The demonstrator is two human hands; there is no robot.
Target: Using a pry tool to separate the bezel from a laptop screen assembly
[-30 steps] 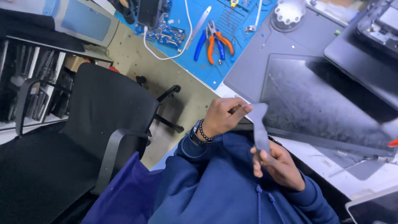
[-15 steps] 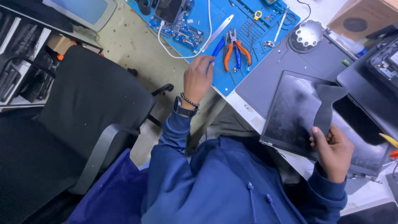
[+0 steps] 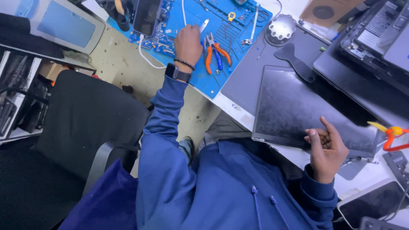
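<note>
The left hand (image 3: pixel 187 42) reaches out to the blue work mat (image 3: pixel 200 81) at about eleven o'clock in the view. Its fingers are curled down over the mat, just beside the slim silver tweezers (image 3: pixel 204 25) and the orange-and-blue pliers (image 3: pixel 215 54). Whether they have closed on anything I cannot tell, since the back of the hand hides the fingertips.

The right hand (image 3: pixel 326 149) hovers at about four o'clock over the near right corner of the dark laptop panel (image 3: pixel 298 110), fingers loosely spread and holding nothing. The panel lies flat on the counter (image 3: pixel 232 108), straight ahead of the person, its near edge overhanging the lap a little. A dark flat pry tool (image 3: pixel 296 61) rests at the panel's far edge, around one o'clock, next to a round silver dome-shaped object (image 3: pixel 280 29).

The panel looks thin, stiff and smooth, probably light for its span and likely to flex or crack if lifted by one corner. Its dusty face seems slippery, so a hold at two opposite edges would suit it best. The tweezers are small and light, and best pinched near the middle of their legs.

An open laptop chassis (image 3: pixel 375 34) sits at two o'clock, and a black chair (image 3: pixel 81 123) stands at nine.
</note>
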